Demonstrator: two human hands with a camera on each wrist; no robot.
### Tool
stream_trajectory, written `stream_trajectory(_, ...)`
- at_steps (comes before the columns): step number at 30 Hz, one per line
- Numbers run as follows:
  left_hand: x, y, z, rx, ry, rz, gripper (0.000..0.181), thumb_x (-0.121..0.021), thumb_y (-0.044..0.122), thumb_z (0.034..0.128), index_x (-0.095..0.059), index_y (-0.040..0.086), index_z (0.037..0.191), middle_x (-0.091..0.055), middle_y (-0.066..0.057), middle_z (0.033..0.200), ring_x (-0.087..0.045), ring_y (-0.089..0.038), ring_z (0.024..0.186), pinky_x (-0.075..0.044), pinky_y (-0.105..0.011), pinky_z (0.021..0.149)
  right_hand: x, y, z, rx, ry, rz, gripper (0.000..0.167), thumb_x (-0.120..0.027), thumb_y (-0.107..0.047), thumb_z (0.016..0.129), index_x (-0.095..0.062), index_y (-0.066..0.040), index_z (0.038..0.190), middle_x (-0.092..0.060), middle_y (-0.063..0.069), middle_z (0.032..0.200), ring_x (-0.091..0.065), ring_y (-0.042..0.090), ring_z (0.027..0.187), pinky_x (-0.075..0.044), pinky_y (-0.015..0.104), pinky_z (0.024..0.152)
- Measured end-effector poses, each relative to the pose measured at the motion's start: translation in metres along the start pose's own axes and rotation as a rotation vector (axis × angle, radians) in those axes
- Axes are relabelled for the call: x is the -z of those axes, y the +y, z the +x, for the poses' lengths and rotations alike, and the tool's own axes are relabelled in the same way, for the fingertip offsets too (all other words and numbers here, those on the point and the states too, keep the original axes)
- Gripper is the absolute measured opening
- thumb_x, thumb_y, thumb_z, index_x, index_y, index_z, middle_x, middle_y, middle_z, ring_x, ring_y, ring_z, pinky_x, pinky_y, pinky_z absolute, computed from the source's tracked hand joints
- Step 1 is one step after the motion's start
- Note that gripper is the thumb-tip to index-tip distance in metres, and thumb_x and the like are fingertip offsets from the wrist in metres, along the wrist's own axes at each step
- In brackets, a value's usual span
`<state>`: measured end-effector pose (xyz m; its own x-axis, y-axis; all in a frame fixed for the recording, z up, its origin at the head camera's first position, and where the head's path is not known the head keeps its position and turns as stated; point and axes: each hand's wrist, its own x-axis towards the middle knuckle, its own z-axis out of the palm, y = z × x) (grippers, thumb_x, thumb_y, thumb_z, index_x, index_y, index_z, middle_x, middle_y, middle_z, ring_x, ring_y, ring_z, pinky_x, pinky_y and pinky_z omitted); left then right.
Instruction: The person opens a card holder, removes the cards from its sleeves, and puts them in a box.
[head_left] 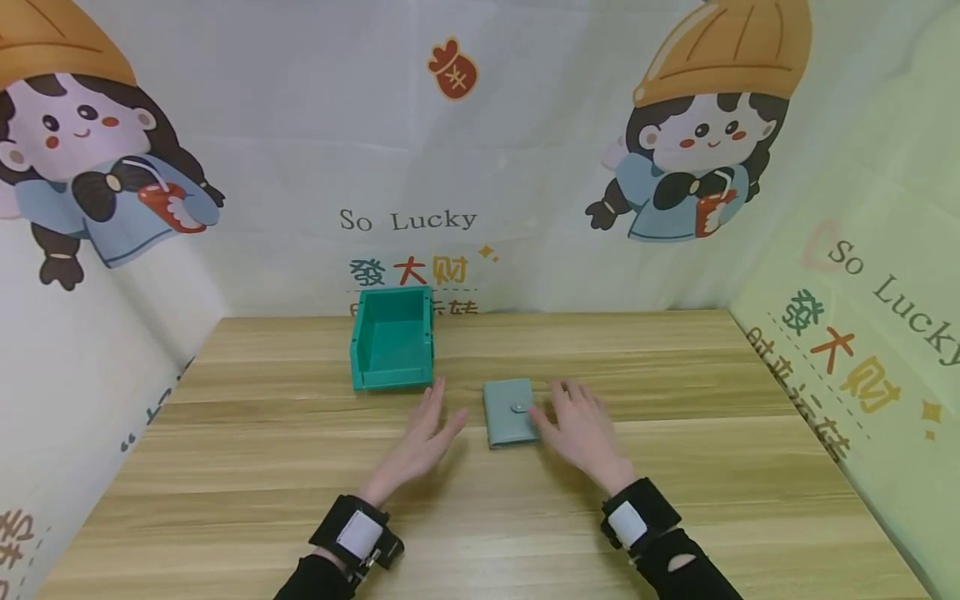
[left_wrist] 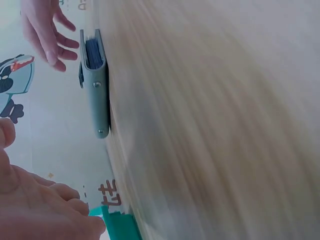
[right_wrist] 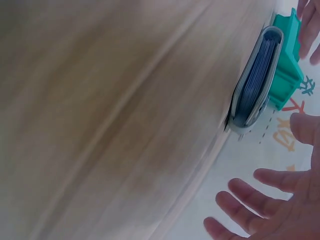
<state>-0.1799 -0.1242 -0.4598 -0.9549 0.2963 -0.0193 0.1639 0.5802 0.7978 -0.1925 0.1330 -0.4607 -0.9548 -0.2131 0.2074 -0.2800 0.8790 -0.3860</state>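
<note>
A light blue-grey card holder with a snap strap lies flat on the wooden table. Its edge in the right wrist view shows a stack of dark sleeves inside. My right hand is just right of it, fingers extended and thumb by the snap; whether the thumb touches it I cannot tell. To the left of the holder, my left hand hovers with straight fingers and thumb spread, holding nothing. Its fingertips are near the front corner of a green open-front bin.
The wooden table meets a printed cloth backdrop behind and at both sides. The green bin stands near the table's back edge, left of the middle. Each wrist wears a black strap with a small camera.
</note>
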Motion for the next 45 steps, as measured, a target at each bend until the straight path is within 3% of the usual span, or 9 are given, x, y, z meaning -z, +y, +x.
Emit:
stream_trajectory(6,-0.011,0.005,0.011,0.009,-0.018,-0.072,0.073,-0.041,0.033,0.1081,-0.005,-0.008,0.157,-0.004,-0.028,0.166,-0.004,-0.043,0.156,-0.008,-0.057,0.125,-0.008,-0.007,0.010,0.028,0.069,0.036,0.056,-0.067,-0.037,0.095,-0.058,0.005,0.131,-0.063,0.027,0.123,-0.061,0.044,0.115,-0.050,0.055,0.096)
stream_trajectory(9,-0.016,0.006,0.015,0.006,-0.033,-0.101,0.073,-0.043,0.030,0.1077,-0.007,-0.011,0.156,-0.006,-0.031,0.165,-0.006,-0.044,0.155,-0.009,-0.056,0.125,-0.010,-0.009,0.015,0.009,0.057,0.080,0.053,-0.069,-0.037,0.094,-0.059,0.004,0.126,-0.064,0.026,0.120,-0.063,0.043,0.111,-0.051,0.054,0.093)
stream_trajectory(13,-0.023,0.005,0.021,0.010,-0.049,-0.113,0.070,-0.045,0.025,0.1070,-0.011,-0.012,0.155,-0.011,-0.033,0.164,-0.012,-0.045,0.154,-0.012,-0.056,0.125,-0.013,-0.011,0.021,-0.021,0.017,0.143,0.046,-0.072,-0.037,0.092,-0.060,0.000,0.116,-0.065,0.021,0.108,-0.064,0.034,0.095,-0.053,0.047,0.078)
stream_trajectory(18,-0.031,0.004,0.033,0.016,-0.062,-0.101,0.067,-0.048,0.022,0.1054,-0.016,-0.011,0.155,-0.019,-0.033,0.162,-0.019,-0.045,0.153,-0.017,-0.055,0.124,-0.016,-0.010,0.028,-0.031,-0.019,0.176,0.038,-0.075,-0.034,0.090,-0.058,-0.004,0.104,-0.058,0.007,0.085,-0.053,0.018,0.072,-0.042,0.030,0.060)
stream_trajectory(23,-0.035,0.005,0.043,0.010,-0.084,-0.094,0.068,-0.051,0.018,0.1036,-0.018,-0.011,0.155,-0.022,-0.033,0.161,-0.022,-0.046,0.152,-0.019,-0.056,0.123,-0.018,-0.010,0.032,-0.019,-0.063,0.193,0.031,-0.076,-0.029,0.089,-0.060,-0.005,0.098,-0.046,-0.002,0.068,-0.041,0.011,0.059,-0.030,0.023,0.053)
stream_trajectory(34,-0.035,0.005,0.053,0.037,-0.115,-0.120,0.077,-0.062,0.012,0.0973,-0.017,-0.013,0.154,-0.019,-0.035,0.162,-0.017,-0.047,0.153,-0.015,-0.057,0.124,-0.017,-0.014,0.034,-0.011,-0.090,0.241,0.025,-0.078,-0.023,0.088,-0.060,-0.005,0.091,-0.050,-0.001,0.065,-0.042,0.010,0.057,-0.031,0.023,0.052)
stream_trajectory(45,-0.029,0.005,0.045,-0.015,-0.184,-0.052,0.083,-0.067,0.012,0.0944,-0.015,-0.011,0.155,-0.018,-0.035,0.161,-0.014,-0.049,0.152,-0.015,-0.061,0.123,-0.018,-0.015,0.025,-0.013,-0.107,0.292,0.028,-0.080,-0.020,0.086,-0.057,-0.005,0.089,-0.048,-0.002,0.064,-0.041,0.009,0.056,-0.031,0.021,0.051)
